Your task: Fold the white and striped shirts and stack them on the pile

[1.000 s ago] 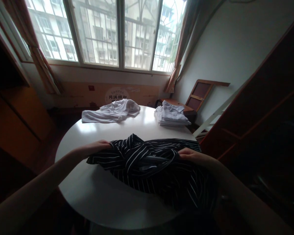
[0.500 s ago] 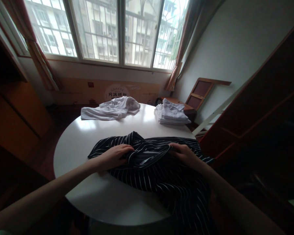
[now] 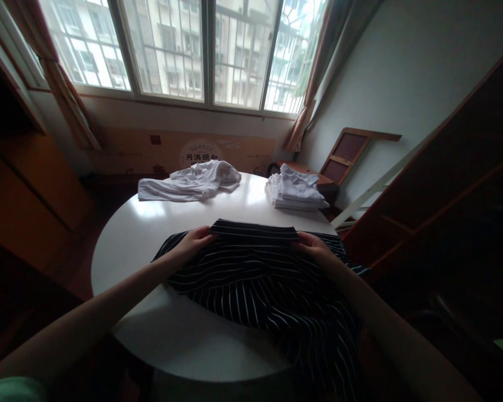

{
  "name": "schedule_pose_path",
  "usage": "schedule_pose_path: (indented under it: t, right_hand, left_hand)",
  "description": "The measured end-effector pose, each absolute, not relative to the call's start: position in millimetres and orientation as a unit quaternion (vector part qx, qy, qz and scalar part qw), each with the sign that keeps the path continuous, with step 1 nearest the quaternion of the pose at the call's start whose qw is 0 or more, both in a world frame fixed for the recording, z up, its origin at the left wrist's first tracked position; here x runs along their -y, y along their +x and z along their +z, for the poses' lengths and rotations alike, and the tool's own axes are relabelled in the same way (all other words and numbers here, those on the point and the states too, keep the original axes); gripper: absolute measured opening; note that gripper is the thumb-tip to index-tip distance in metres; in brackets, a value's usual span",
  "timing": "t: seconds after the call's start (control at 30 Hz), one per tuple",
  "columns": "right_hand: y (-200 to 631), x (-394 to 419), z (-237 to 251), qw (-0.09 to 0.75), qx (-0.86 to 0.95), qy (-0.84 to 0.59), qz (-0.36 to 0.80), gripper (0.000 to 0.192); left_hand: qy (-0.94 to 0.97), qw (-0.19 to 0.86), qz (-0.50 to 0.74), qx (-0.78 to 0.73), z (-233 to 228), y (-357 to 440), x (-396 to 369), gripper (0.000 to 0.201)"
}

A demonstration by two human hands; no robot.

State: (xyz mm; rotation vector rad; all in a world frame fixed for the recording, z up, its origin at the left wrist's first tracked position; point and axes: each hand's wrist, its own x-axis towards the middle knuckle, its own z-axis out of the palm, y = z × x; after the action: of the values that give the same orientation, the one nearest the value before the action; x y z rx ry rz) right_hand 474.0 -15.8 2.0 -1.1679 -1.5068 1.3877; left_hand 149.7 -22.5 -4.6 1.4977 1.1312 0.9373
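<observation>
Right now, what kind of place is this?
Probably a room in somebody's home. There's a big window with tied-back curtains, another building outside, and a round white table with striped clothing and white clothes on it.

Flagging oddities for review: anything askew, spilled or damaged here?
No spill or damage shows. Slightly askew: the striped garment hangs partly over the near right edge of the white table, and a white garment at the far left lies rumpled, unlike the folded white stack.

Matt striped cloth garment (image 3: pixel 251 279) on a smooth, glossy tabletop (image 3: pixel 184 340).
</observation>
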Motion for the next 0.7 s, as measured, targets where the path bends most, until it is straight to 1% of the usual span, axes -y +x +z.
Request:
schedule_pose_path:
  t: [0.1,0.13,0.2,0.27,0.3,0.33,0.37,0.43,0.47,0.57,0.63,0.7]
  right_hand:
    - [481.0,14.2,4.8,0.34,0.622,-0.456,0.538,0.047]
    - [485.0,14.2,7.2,0.307,0.644,-0.457,0.532,0.048]
    - [494.9,15.5,13.1,0.202,0.696,-0.459,0.514,0.049]
    - [505.9,18.3,19.0,0.1,0.739,-0.469,0.474,0.045]
    - [511.2,20.1,21.2,0.068,0.754,-0.475,0.449,0.042]
    - [515.8,21.9,22.8,0.055,0.764,-0.483,0.425,0.041]
    - [519.8,23.8,23.6,0.058,0.768,-0.491,0.407,0.04]
    - [525.2,27.2,22.9,0.097,0.757,-0.505,0.402,0.043]
    - [526.7,28.8,21.7,0.123,0.741,-0.513,0.415,0.045]
    - [526.6,33.6,15.9,0.215,0.662,-0.531,0.483,0.049]
    - [523.6,37.0,12.8,0.251,0.619,-0.523,0.529,0.05]
    - [519.7,40.4,12.9,0.267,0.597,-0.524,0.546,0.051]
  left_hand:
    - [0.67,0.475,0.332,-0.464,-4.5,139.9,17.1,0.039]
    - [0.695,0.467,0.3,-0.457,-3.9,135.0,16.7,0.041]
    - [0.754,0.44,0.214,-0.438,-2.2,124.3,19.9,0.051]
    - [0.813,0.384,0.128,-0.419,-0.8,115.1,27.6,0.059]
    - [0.839,0.347,0.099,-0.408,-0.6,111.5,32.2,0.059]
    - [0.86,0.309,0.085,-0.396,-1.0,108.4,36.8,0.055]
    - [0.877,0.274,0.084,-0.386,-1.9,105.7,40.9,0.049]
    - [0.894,0.226,0.099,-0.374,-4.8,100.8,47.3,0.038]
    - [0.897,0.215,0.102,-0.373,-6.1,98.4,50.1,0.038]
    - [0.882,0.213,0.089,-0.411,-4.8,93.4,60.5,0.047]
    - [0.858,0.244,0.08,-0.444,2.5,93.4,71.0,0.048]
    - [0.837,0.341,0.056,-0.425,13.9,95.7,81.9,0.04]
